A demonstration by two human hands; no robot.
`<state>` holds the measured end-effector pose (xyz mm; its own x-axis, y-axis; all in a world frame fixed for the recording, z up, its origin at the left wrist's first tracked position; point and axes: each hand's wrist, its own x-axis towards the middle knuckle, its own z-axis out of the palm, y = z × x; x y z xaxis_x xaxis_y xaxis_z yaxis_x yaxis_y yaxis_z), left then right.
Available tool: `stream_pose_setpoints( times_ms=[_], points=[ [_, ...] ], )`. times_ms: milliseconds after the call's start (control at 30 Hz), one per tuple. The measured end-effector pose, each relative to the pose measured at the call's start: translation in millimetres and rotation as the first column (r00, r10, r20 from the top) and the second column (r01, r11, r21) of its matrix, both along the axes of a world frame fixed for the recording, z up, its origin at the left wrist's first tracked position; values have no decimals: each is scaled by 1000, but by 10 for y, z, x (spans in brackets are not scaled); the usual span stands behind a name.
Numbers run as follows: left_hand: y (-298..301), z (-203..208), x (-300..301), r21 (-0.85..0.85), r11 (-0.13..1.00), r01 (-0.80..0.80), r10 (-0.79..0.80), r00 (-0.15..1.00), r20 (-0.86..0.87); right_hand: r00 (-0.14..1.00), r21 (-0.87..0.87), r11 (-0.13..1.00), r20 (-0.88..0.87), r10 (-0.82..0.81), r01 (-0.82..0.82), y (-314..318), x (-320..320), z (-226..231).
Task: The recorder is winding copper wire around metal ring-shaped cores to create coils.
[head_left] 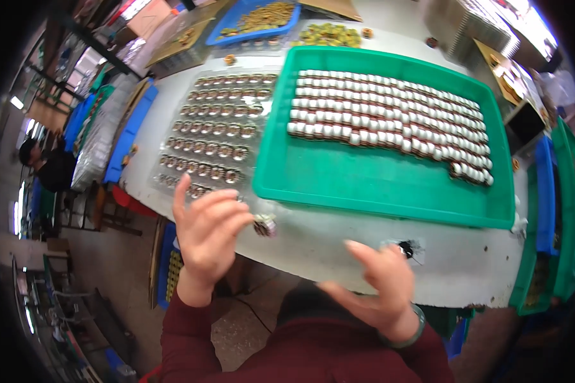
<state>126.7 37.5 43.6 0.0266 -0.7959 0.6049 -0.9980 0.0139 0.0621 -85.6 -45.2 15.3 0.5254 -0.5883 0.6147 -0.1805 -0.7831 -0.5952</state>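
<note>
Your left hand (206, 233) is half open near the front left corner of the big green plastic tray (338, 172), fingers loosely curled and spread. A small part with a pale top and dark side (265, 225) is right at its fingertips; you may have it pinched or it may lie on the white tabletop (306, 239), I cannot tell which. Your right hand (390, 284) hangs in front of the green tray, thumb and fingers wide apart, with nothing visible in it. Just beyond it, between hand and tray, is a black round mark or thing on a pale square (406, 249).

Inside the green tray, white-topped brown pieces (377, 115) stand packed in rows toward the far side. Left of it lies a clear plastic blister tray (262, 131) with rows of shiny, metallic-looking pieces. Past its far left corner are a blue tray (249, 36) of tan pieces and a yellow-green heap of pieces (329, 37).

If your left grip is loose, the small part could roll off the near table edge; a careless left wrist could knock the blister tray's front rows askew.
</note>
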Motion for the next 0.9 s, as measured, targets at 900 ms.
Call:
stream_pose_setpoints(
  times_ms=[900],
  points=[
    [273, -42, 1738, 278, 957, 88, -113, 991, 75, 644, 332, 597, -46, -764, 731, -5, -1412, -827]
  ],
)
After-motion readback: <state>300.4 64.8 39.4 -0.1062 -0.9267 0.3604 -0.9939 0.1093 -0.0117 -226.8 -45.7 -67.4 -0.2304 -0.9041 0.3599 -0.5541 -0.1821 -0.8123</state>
